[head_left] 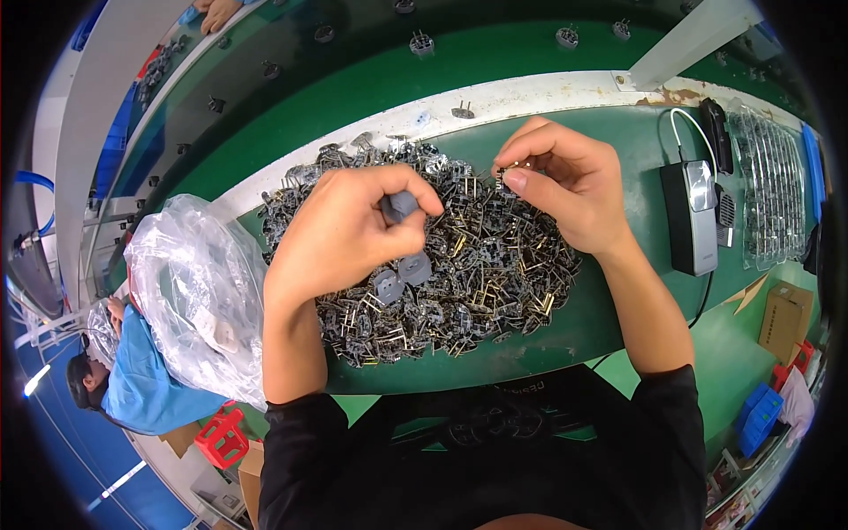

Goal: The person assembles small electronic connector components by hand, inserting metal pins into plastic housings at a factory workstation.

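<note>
My left hand point(331, 225) is over the left part of a large heap of small dark parts with metal pins point(486, 274). Its fingers are curled round a dark grey plastic piece point(402, 206). Just below that hand, two grey round plastic discs, one disc point(389, 285) beside the other point(415, 268), lie on the heap. At the heap's far right edge my right hand point(570, 185) pinches a small part with brass-coloured pins point(514, 167) between thumb and fingers. The fingertips partly cover this part.
Beyond a white ledge point(530, 99) runs a green conveyor belt point(495, 57) carrying several pinned round parts. A clear plastic bag point(199, 283) lies left. At right stand a black-and-silver device point(689, 221) with cables and clear plastic trays point(770, 190). A person in blue point(159, 375) is at far left.
</note>
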Available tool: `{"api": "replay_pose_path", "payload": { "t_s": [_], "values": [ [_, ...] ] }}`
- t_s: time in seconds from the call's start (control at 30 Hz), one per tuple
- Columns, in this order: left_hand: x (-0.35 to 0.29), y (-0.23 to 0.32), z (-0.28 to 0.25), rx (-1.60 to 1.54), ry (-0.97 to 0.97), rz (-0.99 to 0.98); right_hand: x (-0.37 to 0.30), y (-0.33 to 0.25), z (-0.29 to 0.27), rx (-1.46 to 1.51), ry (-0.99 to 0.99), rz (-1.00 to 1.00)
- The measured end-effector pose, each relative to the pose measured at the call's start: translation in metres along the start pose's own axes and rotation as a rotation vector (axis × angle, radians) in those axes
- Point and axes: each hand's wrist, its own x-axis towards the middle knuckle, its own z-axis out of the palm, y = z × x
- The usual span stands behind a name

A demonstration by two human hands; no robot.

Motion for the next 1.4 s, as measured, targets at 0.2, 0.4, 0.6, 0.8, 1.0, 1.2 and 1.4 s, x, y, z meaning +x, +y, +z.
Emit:
{"api": "replay_pose_path", "payload": {
  "t_s": [0.2, 0.4, 0.6, 0.8, 1.0, 1.2, 1.4],
  "values": [
    [0.004, -0.007, 0.008, -0.218, 0.056, 0.065, 0.0, -0.002, 0.002, -0.076, -0.03, -0.047],
    [0.007, 0.0, 0.011, -0.253, 0.033, 0.06, -0.005, -0.01, 0.015, -0.073, -0.049, 0.043],
    [0.007, -0.01, 0.012, -0.375, -0.053, 0.214, -0.007, -0.006, 0.024, 0.035, 0.033, 0.025],
    [0.004, -0.007, 0.016, -0.545, -0.012, 0.153, -0.004, -0.012, 0.019, -0.029, 0.038, 0.022],
    [0.004, 0.005, 0.015, -0.444, -0.095, 0.066, -0.001, -0.021, 0.015, -0.185, 0.025, -0.13],
    [0.006, -0.002, 0.02, -0.298, -0.114, 0.183, -0.001, -0.024, 0.013, -0.305, -0.132, -0.182],
    [0.006, -0.006, 0.024, -0.274, -0.095, 0.233, -0.001, -0.024, 0.015, -0.348, -0.131, -0.247]
  ]
}}
